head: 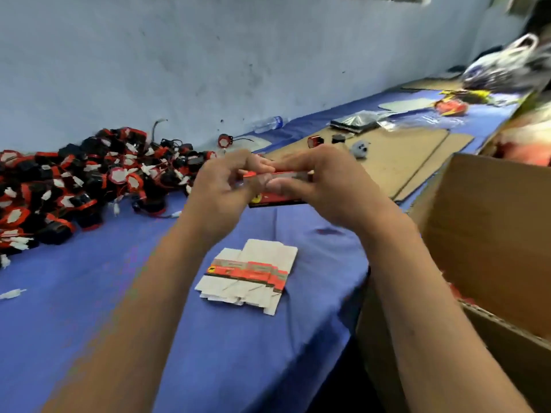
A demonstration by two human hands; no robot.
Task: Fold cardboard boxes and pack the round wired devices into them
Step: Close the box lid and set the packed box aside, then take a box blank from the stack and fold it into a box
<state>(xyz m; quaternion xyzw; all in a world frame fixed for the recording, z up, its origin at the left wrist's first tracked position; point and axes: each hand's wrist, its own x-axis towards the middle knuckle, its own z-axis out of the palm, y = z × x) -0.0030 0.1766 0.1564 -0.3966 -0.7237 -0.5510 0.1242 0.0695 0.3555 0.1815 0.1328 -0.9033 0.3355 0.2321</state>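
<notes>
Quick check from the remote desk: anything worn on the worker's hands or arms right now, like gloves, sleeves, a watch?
Nothing visible. The left hand and right hand are bare, without gloves or visible rings, and both forearms are uncovered down to the frame edge, with no sleeves, watch or bands.

A blue-covered table (89,293) carries a device pile (74,186) at left, flat box blanks (250,275) at centre, cardboard sheets (402,156) at upper right.

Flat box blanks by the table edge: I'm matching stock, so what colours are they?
White card with a red-orange and black printed band, in the head view.
</notes>
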